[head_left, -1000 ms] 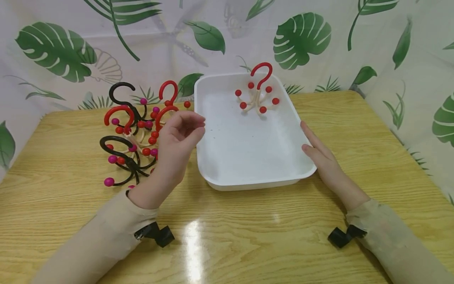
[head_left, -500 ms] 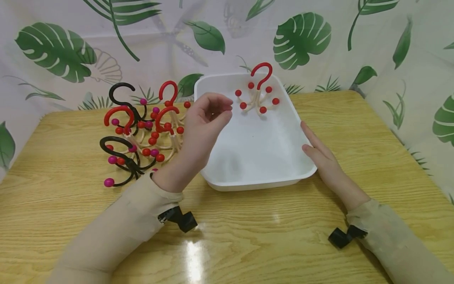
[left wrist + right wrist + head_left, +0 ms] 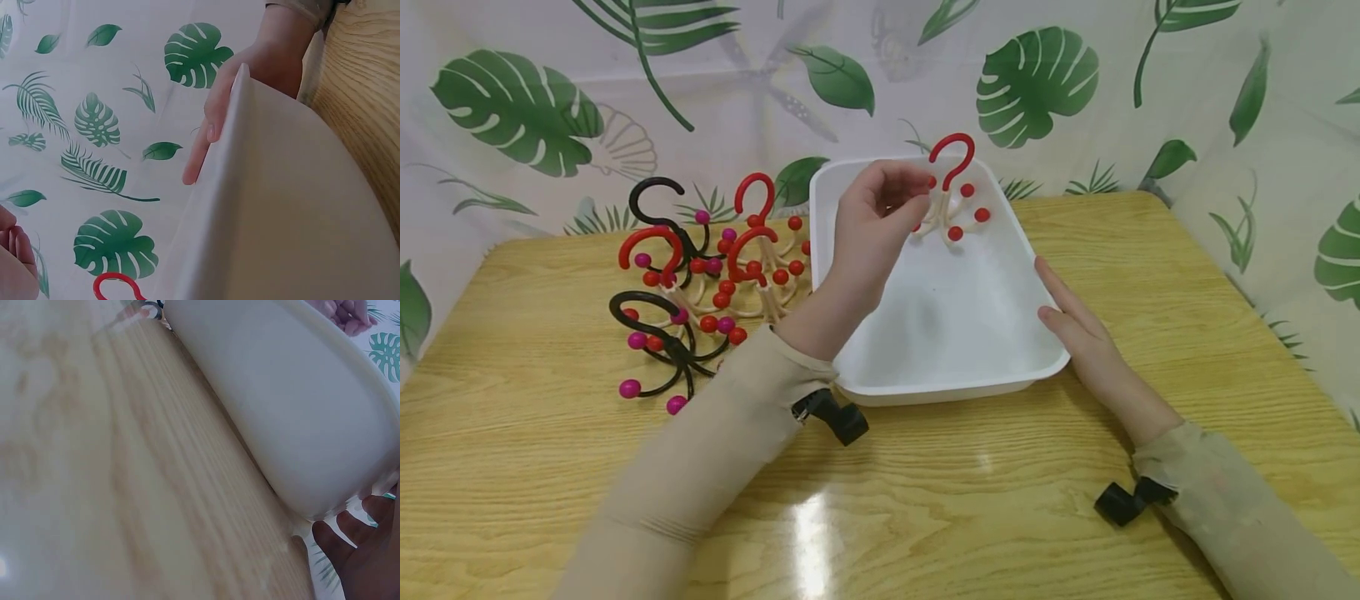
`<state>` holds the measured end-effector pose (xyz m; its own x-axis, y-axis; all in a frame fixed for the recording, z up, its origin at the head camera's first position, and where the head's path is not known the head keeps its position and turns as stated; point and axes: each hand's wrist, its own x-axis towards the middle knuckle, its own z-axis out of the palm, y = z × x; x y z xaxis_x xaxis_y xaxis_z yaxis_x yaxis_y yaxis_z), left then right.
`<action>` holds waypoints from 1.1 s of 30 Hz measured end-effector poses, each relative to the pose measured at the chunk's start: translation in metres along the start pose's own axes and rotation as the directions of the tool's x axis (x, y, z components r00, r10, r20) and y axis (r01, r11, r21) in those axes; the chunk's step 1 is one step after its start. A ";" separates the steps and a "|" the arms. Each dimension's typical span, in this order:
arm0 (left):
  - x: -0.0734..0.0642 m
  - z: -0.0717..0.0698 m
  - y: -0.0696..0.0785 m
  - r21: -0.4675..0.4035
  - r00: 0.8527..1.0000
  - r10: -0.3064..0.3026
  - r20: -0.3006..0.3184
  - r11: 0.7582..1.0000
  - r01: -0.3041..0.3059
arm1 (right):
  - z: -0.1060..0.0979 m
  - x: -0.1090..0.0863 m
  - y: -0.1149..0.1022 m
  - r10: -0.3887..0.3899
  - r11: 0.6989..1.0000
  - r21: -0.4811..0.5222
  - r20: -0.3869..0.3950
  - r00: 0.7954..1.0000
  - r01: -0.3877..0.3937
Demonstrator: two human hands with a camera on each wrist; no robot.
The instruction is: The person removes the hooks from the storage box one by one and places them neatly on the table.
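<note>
My left hand (image 3: 874,225) hovers over the white tray (image 3: 951,387), fingers loosely bent, nothing between them. Its fingertips are close beside an octopus-like hook rack (image 3: 942,218) with a red hook top, cream arms and red ball tips, which stands in the far part of the tray and is partly covered by that hand. In the left wrist view, the same hand appears at the lower left, apart from the rack's red hook (image 3: 117,281). My right hand (image 3: 1086,346) rests against the tray's right outer side, thumb and fingers fairly straight; several fingers (image 3: 355,528) touch its outer wall.
Left of the tray, several similar racks stand crowded together, among them a black one (image 3: 679,350) with magenta balls and a red-hooked one (image 3: 766,287). A leaf-print cloth (image 3: 715,108) hangs behind the wooden table (image 3: 970,500).
My left hand has travelled right and away from me, from the tray's left rim to beside the rack inside it. The right hand, tray and racks look unmoved.
</note>
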<state>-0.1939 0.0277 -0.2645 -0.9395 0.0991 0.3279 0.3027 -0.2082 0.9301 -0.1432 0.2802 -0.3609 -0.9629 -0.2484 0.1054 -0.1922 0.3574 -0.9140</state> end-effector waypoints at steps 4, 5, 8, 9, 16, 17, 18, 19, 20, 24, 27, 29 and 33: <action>0.011 0.007 -0.011 0.004 0.998 -0.036 -0.047 0.999 0.036 | -0.001 -0.001 0.001 -0.005 1.000 -0.004 -0.001 1.000 0.005; 0.015 0.008 -0.015 0.004 0.997 -0.046 -0.054 0.999 0.046 | -0.001 0.000 0.001 -0.011 1.000 0.001 -0.001 1.000 0.011; 0.023 0.012 -0.017 -0.012 0.995 -0.071 -0.063 0.997 0.071 | 0.000 0.000 0.000 -0.013 1.000 0.005 0.005 1.000 0.013; 0.025 0.013 -0.017 -0.012 0.995 -0.079 -0.064 0.997 0.079 | 0.001 0.000 -0.001 -0.011 1.000 0.002 0.006 1.000 0.011; 0.049 0.017 -0.017 0.019 0.991 -0.044 -0.128 0.999 0.047 | 0.000 -0.001 -0.002 0.006 1.000 -0.009 0.002 1.000 -0.006; 0.053 0.017 -0.017 0.021 0.989 -0.026 -0.146 0.999 0.030 | -0.001 -0.002 -0.002 0.009 1.000 -0.012 0.000 1.000 -0.009; 0.056 0.016 -0.018 0.022 0.987 -0.009 -0.163 1.000 0.013 | -0.001 -0.002 -0.001 0.014 1.000 -0.010 -0.002 1.000 -0.014; 0.060 0.016 -0.019 0.025 0.984 0.005 -0.179 1.000 0.000 | -0.001 -0.003 -0.001 0.015 1.000 -0.012 -0.003 1.000 -0.015; 0.064 0.015 -0.021 0.022 0.982 0.008 -0.191 1.000 -0.004 | -0.001 -0.003 -0.001 0.018 1.000 -0.017 -0.005 1.000 -0.018; 0.075 0.013 -0.033 0.018 0.978 -0.037 -0.206 0.999 0.042 | 0.001 -0.003 0.000 0.022 1.000 -0.015 -0.003 1.000 -0.022; 0.083 0.014 -0.044 0.042 0.974 -0.071 -0.214 0.996 0.082 | 0.002 -0.002 0.000 0.018 1.000 -0.013 0.000 1.000 -0.018; 0.086 0.016 -0.050 0.073 0.976 -0.074 -0.206 0.993 0.091 | 0.002 -0.002 0.000 0.018 1.000 -0.012 -0.001 1.000 -0.018; 0.090 0.020 -0.059 0.158 0.983 -0.072 -0.169 0.982 0.099 | 0.002 -0.001 -0.001 0.018 1.000 -0.011 -0.003 1.000 -0.018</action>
<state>-0.2928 0.0681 -0.2865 -0.9725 -0.0520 0.2272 0.2294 -0.0413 0.9725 -0.1419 0.2786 -0.3606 -0.9668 -0.2393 0.0900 -0.1768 0.3717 -0.9113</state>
